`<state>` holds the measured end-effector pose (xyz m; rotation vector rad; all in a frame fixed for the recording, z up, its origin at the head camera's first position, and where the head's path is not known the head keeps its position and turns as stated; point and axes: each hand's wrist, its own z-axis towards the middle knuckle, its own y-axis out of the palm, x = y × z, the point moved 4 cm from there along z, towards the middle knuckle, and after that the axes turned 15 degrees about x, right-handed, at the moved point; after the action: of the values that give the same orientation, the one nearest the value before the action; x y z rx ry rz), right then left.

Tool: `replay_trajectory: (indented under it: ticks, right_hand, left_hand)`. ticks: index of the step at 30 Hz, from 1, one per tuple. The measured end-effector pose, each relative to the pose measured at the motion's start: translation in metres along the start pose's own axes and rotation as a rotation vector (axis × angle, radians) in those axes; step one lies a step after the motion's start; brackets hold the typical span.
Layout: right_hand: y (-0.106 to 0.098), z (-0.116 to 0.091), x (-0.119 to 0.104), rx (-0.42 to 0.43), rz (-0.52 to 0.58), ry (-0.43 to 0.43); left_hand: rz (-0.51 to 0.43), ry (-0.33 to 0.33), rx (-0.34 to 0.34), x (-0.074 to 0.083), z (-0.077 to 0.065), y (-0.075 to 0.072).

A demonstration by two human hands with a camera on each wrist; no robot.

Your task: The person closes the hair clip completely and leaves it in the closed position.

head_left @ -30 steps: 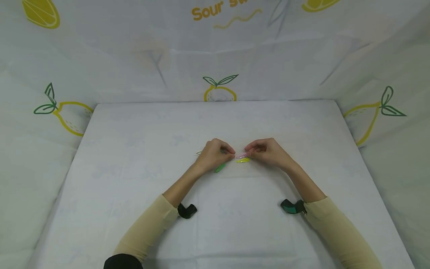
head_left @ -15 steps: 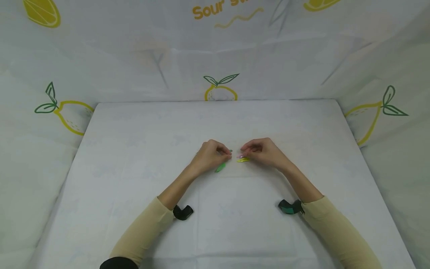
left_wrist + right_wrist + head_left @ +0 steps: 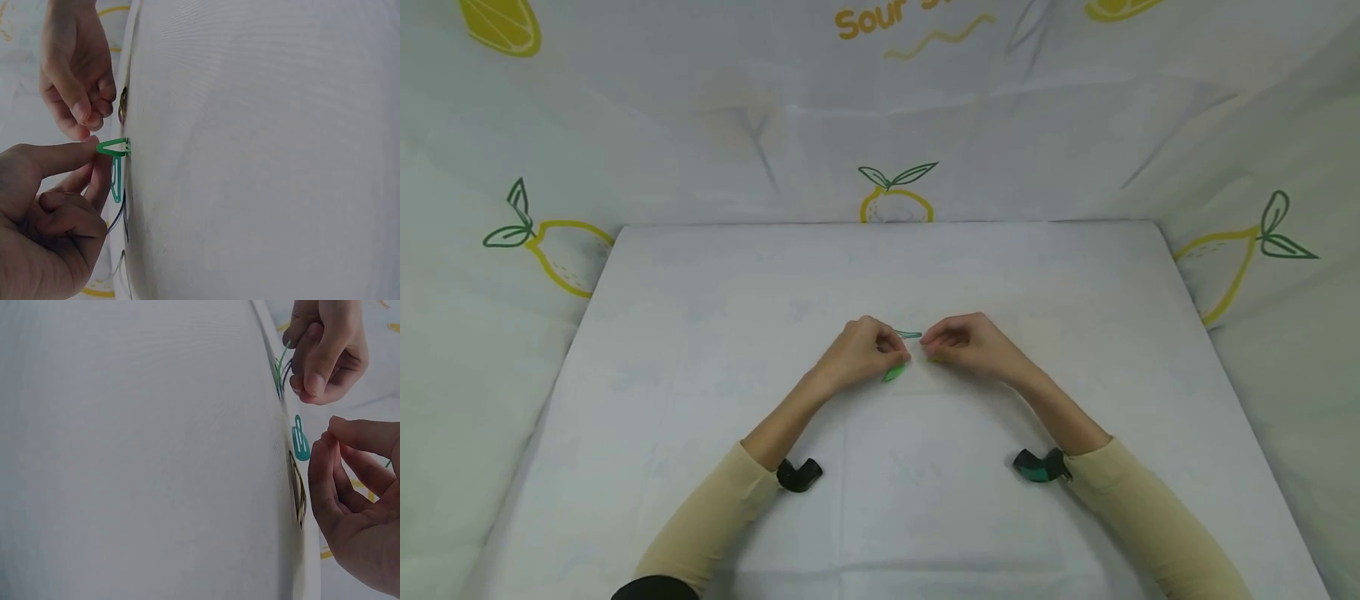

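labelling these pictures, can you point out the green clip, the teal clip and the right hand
Green clip (image 3: 893,372): head view, on its uncovered part.
Teal clip (image 3: 302,454): right wrist view, on its wide end.
Right hand (image 3: 974,345): head view, on its middle.

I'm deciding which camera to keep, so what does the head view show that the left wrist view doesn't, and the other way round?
Only the head view shows the cream sleeves and the dark devices at the wrists.

Only the left wrist view shows a thin dark-blue loop and a thin pale loop near the table edge.

Both show the left hand, the right hand, the bright green clip, the teal clip and the white tabletop.
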<state>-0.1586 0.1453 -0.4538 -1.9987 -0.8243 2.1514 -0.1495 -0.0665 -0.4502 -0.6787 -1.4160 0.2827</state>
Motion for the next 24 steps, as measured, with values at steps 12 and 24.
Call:
replay_trajectory:
  ticks: [12,24]
  right_hand:
    - [0.018,0.000,-0.011,-0.051,0.016,0.017]
    - [0.032,0.000,-0.013,-0.103,0.032,0.084]
  left_hand:
    - [0.060,-0.047,-0.019,-0.006,-0.009,-0.012]
    - [0.076,-0.107,-0.051,-0.013,-0.024,-0.015]
